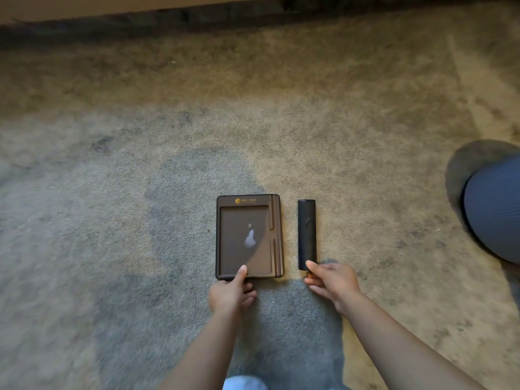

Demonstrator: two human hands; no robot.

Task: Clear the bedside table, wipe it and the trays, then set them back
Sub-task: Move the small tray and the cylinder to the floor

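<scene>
A dark brown rectangular tray (249, 204) with a gold logo near its far edge lies flat on the carpet in the middle of the head view. A pale glare spot shows on its inner surface. My left hand (232, 291) grips its near edge, thumb on top of the rim. To the right, a narrow black oblong case (306, 232) lies parallel to the tray. My right hand (330, 282) holds its near end, thumb on top and fingers underneath.
Grey-beige carpet (140, 192) covers the floor all around. A dark shadowed gap under a piece of furniture (197, 18) runs along the top. A knee in dark ribbed fabric (495, 209) sits at the right edge.
</scene>
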